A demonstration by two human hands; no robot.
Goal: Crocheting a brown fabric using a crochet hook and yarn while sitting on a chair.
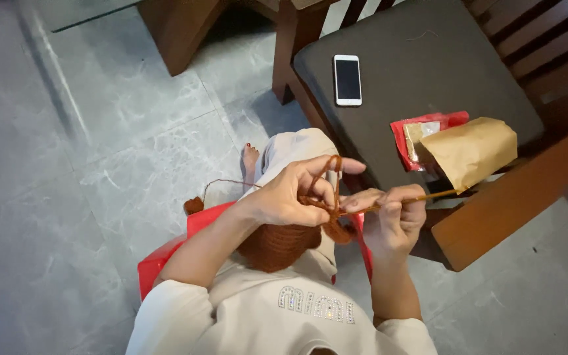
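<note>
My left hand (294,194) pinches a piece of rust-brown crochet work (277,243) that hangs into my lap, with a loop of brown yarn (332,172) wound over its raised index finger. My right hand (392,217) grips a thin wooden crochet hook (428,196) whose tip meets the work between the two hands. The yarn strand runs left to a small brown ball (194,205) on the floor. I sit on a red plastic stool (165,253).
A dark cushioned wooden chair (428,66) stands in front right, carrying a white-framed phone (348,79), a red packet (422,131) and a brown paper bag (471,151). Grey marble tile floor (100,131) spreads to the left. Wooden furniture legs (179,33) stand at the top.
</note>
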